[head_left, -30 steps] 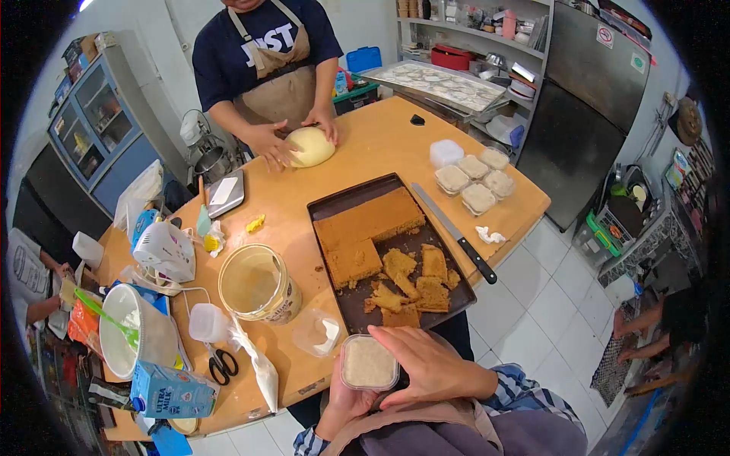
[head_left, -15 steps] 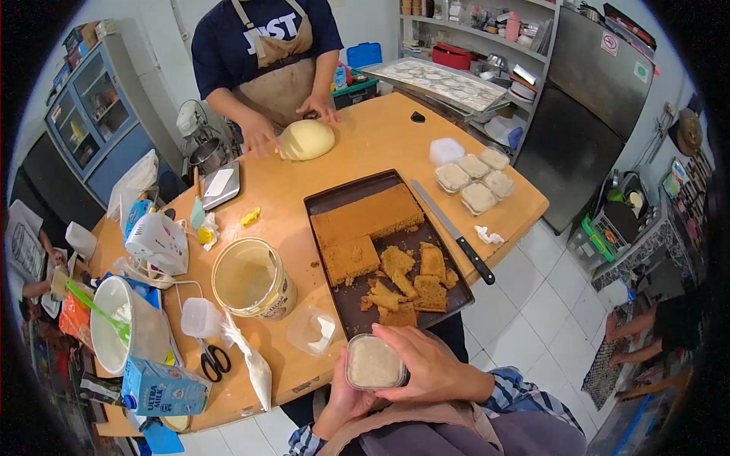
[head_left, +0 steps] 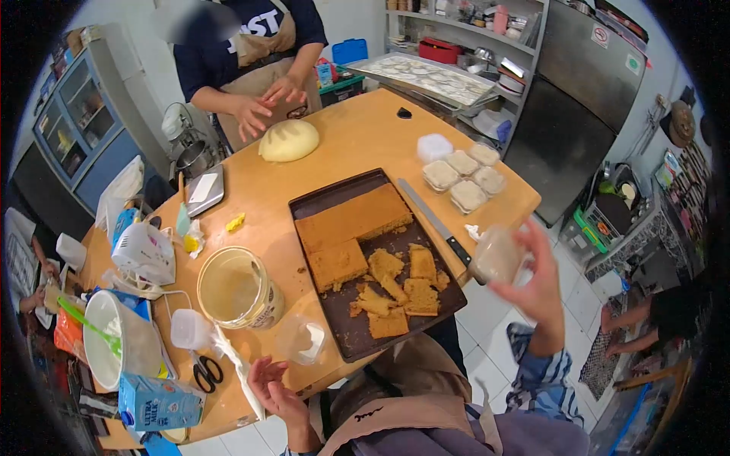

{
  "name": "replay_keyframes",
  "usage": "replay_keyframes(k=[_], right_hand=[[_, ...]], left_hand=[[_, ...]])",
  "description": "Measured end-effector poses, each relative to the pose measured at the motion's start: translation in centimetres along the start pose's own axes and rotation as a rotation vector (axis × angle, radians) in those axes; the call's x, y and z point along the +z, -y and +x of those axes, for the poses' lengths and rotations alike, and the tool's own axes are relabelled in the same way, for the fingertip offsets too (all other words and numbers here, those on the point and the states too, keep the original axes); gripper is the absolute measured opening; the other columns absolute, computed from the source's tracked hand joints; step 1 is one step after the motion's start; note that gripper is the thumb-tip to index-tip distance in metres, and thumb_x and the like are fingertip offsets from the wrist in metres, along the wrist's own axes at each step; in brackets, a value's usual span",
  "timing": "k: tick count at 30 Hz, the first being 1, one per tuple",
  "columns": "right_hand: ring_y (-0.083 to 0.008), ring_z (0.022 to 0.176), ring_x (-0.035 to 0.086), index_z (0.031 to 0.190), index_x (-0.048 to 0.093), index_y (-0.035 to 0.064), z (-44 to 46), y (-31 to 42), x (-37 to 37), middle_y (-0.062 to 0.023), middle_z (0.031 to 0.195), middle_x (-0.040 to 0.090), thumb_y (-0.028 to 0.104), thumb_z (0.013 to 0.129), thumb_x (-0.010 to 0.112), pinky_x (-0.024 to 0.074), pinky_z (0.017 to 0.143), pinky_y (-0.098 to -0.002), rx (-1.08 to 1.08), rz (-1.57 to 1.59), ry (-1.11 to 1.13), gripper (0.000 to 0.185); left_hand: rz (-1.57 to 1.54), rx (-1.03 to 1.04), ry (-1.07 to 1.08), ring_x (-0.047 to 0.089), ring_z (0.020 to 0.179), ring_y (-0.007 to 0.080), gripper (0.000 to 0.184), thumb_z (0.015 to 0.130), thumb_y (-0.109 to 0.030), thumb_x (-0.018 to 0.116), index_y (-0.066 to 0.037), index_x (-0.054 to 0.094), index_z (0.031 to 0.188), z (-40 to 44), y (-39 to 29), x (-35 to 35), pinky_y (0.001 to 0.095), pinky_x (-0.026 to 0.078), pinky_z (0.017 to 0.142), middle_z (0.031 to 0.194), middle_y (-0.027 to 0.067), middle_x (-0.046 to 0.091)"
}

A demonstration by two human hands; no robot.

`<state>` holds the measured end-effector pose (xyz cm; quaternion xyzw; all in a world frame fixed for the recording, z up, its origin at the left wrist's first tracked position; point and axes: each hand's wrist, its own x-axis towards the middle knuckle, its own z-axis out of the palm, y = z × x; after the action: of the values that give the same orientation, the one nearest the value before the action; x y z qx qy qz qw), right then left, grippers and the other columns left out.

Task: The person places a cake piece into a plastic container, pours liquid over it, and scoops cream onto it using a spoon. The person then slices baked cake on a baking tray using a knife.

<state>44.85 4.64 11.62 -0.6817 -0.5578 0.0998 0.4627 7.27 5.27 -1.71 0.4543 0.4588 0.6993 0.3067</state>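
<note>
Your right grip is closed around a clear container. Your left grip stands loosely open, empty, near the piping bag.

The right hand grips a small clear tub, blurred and tilted, between thumb and fingers. The left hand is near the edge of the counter, its fingers loosely curled. Beyond and between the two lies a dark tray holding a slab of cake and broken pieces. A knife lies beyond the right hand, just beside the tray, with filled tubs past it. To the left of the left hand are a piping bag, scissors and a milk carton. Farther ahead, another person's hands are near a ball of dough.
</note>
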Motion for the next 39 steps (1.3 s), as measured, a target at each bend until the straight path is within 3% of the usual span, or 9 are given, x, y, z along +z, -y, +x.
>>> replay_keyframes(k=[4, 5, 7, 12, 19, 25, 28, 34, 39], right_hand=[[-0.0266, 0.101, 0.057, 0.134, 0.034, 0.0060, 6.6, -9.2, -2.9, -0.0149, 0.110, 0.058, 0.019, 0.053, 0.081, 0.0464, 0.084, -0.0354, 0.040, -0.105, -0.190, 0.094], [-0.0272, 0.100, 0.058, 0.134, 0.034, 0.0062, 8.2, -11.2, -3.3, -0.0152, 0.110, 0.058, 0.020, 0.053, 0.081, 0.0462, 0.084, -0.0356, 0.092, -0.158, -0.199, 0.094], [-0.0284, 0.099, 0.058, 0.133, 0.034, 0.0065, 11.0, -14.7, -3.9, -0.0158, 0.109, 0.058, 0.020, 0.053, 0.081, 0.0458, 0.086, -0.0360, 0.195, -0.262, -0.215, 0.094], [-0.0294, 0.100, 0.058, 0.133, 0.035, 0.0069, 15.9, -24.0, -3.4, -0.0162, 0.109, 0.058, 0.022, 0.052, 0.082, 0.0453, 0.087, -0.0375, 0.207, -0.210, -0.219, 0.095], [-0.0286, 0.107, 0.054, 0.134, 0.035, 0.0075, 19.7, -27.1, -1.8, -0.0172, 0.118, 0.054, 0.021, 0.051, 0.084, 0.0429, 0.092, -0.0367, 0.266, -0.163, -0.169, 0.097], [-0.0275, 0.119, 0.045, 0.137, 0.029, 0.0041, 21.4, -28.8, -1.0, -0.0194, 0.135, 0.040, 0.020, 0.058, 0.082, 0.0367, 0.098, -0.0328, 0.203, 0.082, -0.078, 0.096], [-0.0294, 0.126, 0.038, 0.140, 0.021, 0.0023, 21.6, -28.8, -0.5, -0.0202, 0.140, 0.033, 0.021, 0.064, 0.076, 0.0335, 0.102, -0.0349, 0.226, 0.026, -0.095, 0.096], [-0.0272, 0.130, 0.032, 0.144, 0.014, 0.0097, 20.8, -26.9, 0.5, -0.0167, 0.147, 0.022, 0.018, 0.079, 0.059, 0.0335, 0.100, -0.0350, 0.357, 0.383, -0.138, 0.080], [-0.0289, 0.131, 0.030, 0.145, 0.007, 0.0119, 21.0, -27.3, 0.3, -0.0161, 0.148, 0.019, 0.019, 0.080, 0.053, 0.0282, 0.104, -0.0371, 0.346, 0.483, -0.198, 0.080]], left_hand=[[0.191, 0.084, -0.126, 0.052, 0.088, 0.0188, 0.049, 0.090, -0.038, 0.047, 0.000, 0.041, 0.120, -0.7, 2.0, -0.7, 0.0309, 0.043, 0.080, 0.109, 0.0115, 0.051], [0.194, 0.182, -0.083, 0.052, 0.091, 0.0199, 0.040, 0.092, -0.028, 0.045, -0.001, 0.041, 0.120, -0.9, 2.3, -1.0, 0.0325, 0.043, 0.081, 0.111, 0.0120, 0.051], [0.251, 0.217, -0.067, 0.052, 0.090, 0.0202, 0.038, 0.091, -0.026, 0.045, -0.001, 0.041, 0.120, -1.1, 2.2, -0.6, 0.0331, 0.042, 0.081, 0.110, 0.0118, 0.052], [0.312, 0.253, -0.079, 0.052, 0.089, 0.0201, 0.036, 0.091, -0.023, 0.044, 0.000, 0.042, 0.118, -1.2, 2.6, -0.6, 0.0334, 0.042, 0.081, 0.107, 0.0114, 0.052], [0.326, 0.209, -0.145, 0.052, 0.087, 0.0199, 0.034, 0.091, -0.023, 0.043, 0.000, 0.042, 0.117, -1.0, 2.8, -0.3, 0.0336, 0.042, 0.082, 0.107, 0.0126, 0.051], [0.362, 0.195, -0.147, 0.053, 0.085, 0.0191, 0.037, 0.091, -0.027, 0.045, -0.001, 0.042, 0.117, -0.9, 2.7, 0.0, 0.0335, 0.042, 0.082, 0.107, 0.0125, 0.050], [0.364, 0.183, -0.152, 0.053, 0.085, 0.0186, 0.038, 0.091, -0.028, 0.046, -0.001, 0.042, 0.117, -0.9, 2.6, 0.1, 0.0328, 0.042, 0.081, 0.106, 0.0122, 0.051], [0.366, 0.177, -0.137, 0.053, 0.085, 0.0180, 0.038, 0.091, -0.029, 0.046, -0.001, 0.042, 0.116, -0.9, 2.6, 0.0, 0.0320, 0.043, 0.079, 0.106, 0.0109, 0.051], [0.325, 0.158, -0.138, 0.052, 0.085, 0.0181, 0.039, 0.090, -0.030, 0.047, -0.001, 0.042, 0.116, -0.8, 2.3, 0.3, 0.0317, 0.043, 0.078, 0.106, 0.0104, 0.051]])
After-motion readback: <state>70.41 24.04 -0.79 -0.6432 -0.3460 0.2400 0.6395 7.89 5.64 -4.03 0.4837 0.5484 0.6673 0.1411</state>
